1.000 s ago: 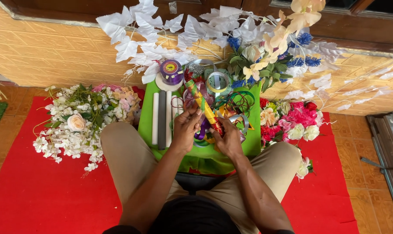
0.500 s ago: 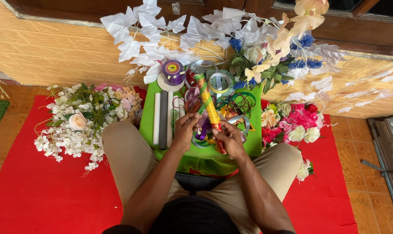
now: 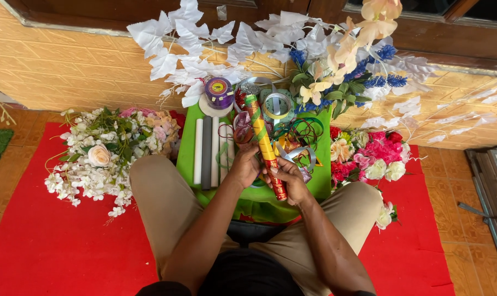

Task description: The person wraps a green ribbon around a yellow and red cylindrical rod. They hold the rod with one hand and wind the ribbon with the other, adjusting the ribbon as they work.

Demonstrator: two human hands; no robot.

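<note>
Head view: the person sits w/ legs apart, so the green tray (image 3: 191,164) fits between the knees, close to both hands. The left hand (image 3: 244,167) and right hand (image 3: 288,178) meet on a long stick (image 3: 265,145) wrapped in red, gold & green ribbon. Left fingers are curled tight on the stick's middle. Right fingers are closed on the stick just below, nearer the red end. The stick tilts up and away from the fingers, prob. so its wrap is easy to see.

Past the fingertips lie ribbon rolls (image 3: 279,105) and a purple spool (image 3: 219,89). Just left of the left fingers lie white & grey rods (image 3: 206,151), side by side. White flowers (image 3: 95,156) sit well left of them, pink flowers (image 3: 377,153) right of the right fingers. All rest on a red mat (image 3: 45,246).
</note>
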